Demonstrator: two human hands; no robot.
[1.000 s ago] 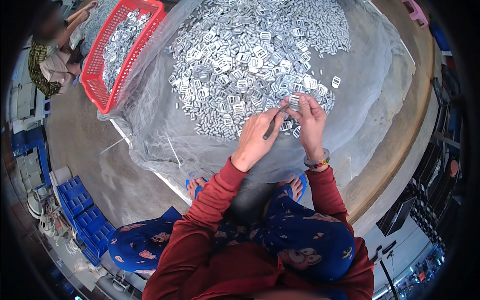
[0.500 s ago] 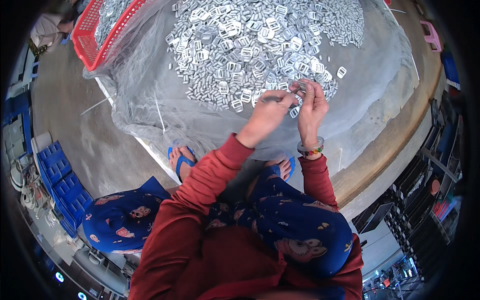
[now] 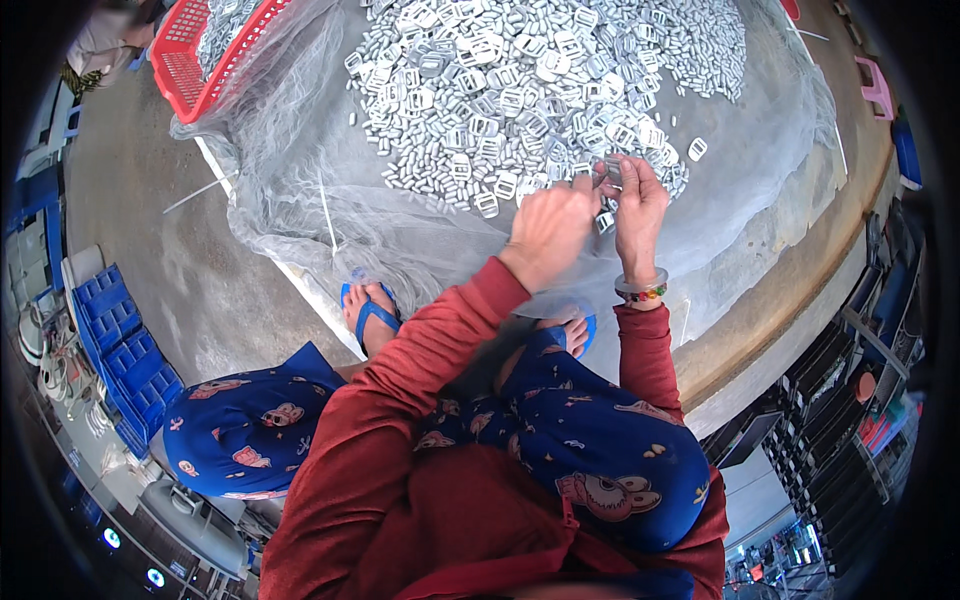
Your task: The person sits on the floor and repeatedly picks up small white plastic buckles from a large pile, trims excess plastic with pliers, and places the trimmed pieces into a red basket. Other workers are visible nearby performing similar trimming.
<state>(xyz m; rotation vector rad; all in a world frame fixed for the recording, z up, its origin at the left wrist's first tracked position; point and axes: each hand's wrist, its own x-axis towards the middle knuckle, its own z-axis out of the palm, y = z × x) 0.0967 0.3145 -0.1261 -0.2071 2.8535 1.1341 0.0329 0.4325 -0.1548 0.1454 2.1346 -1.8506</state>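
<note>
Above the near edge of a heap of silver-grey buckles [image 3: 480, 48], my two hands meet. My left hand [image 3: 548, 228] is a closed fist, slightly blurred, around a slim dark tool whose kind I cannot make out. The tool's end points at the fingers of my right hand [image 3: 642, 205]. There, thumb and fingertips pinch a small grey metal buckle [image 3: 606, 172], partly hidden by the fingers. One loose buckle [image 3: 604, 221] lies just below the hands, and another [image 3: 697, 149] lies apart to the right.
Small grey metal pellets [image 3: 700, 50] are mixed through the heap, on a sheet with grey netting [image 3: 290, 180]. A red plastic basket [image 3: 185, 85] with more pieces stands far left. A pink stool [image 3: 876, 90] is far right; blue trays [image 3: 110, 310] lie left. Another person sits at the far left.
My left fist has turned and shifted slightly right, so the tool is now less visible in it. The right hand keeps its pinch. The whole view has shifted a little.
</note>
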